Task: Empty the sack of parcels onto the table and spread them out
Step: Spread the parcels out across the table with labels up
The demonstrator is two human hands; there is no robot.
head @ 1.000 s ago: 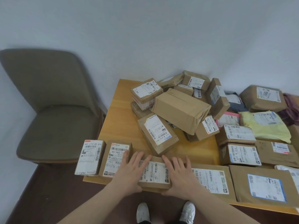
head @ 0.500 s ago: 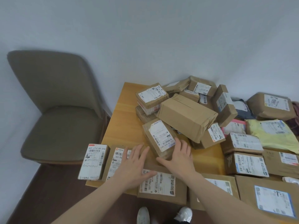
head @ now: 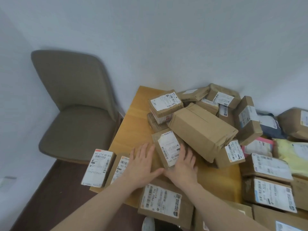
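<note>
Two bare hands were at one labelled brown parcel [head: 168,148] lying at the near edge of the heap. The left hand [head: 143,165] lay flat at its nine o'clock side, fingers [head: 141,150] spread apart, gripping nothing. The right hand [head: 184,165] pressed its five o'clock corner, fingers splayed over the label. At two o'clock from that parcel lay a big plain box [head: 201,130], tilted on the heap. More parcels covered the wooden tabletop [head: 133,127]. A grey chair [head: 75,100] stood at nine o'clock.
</note>
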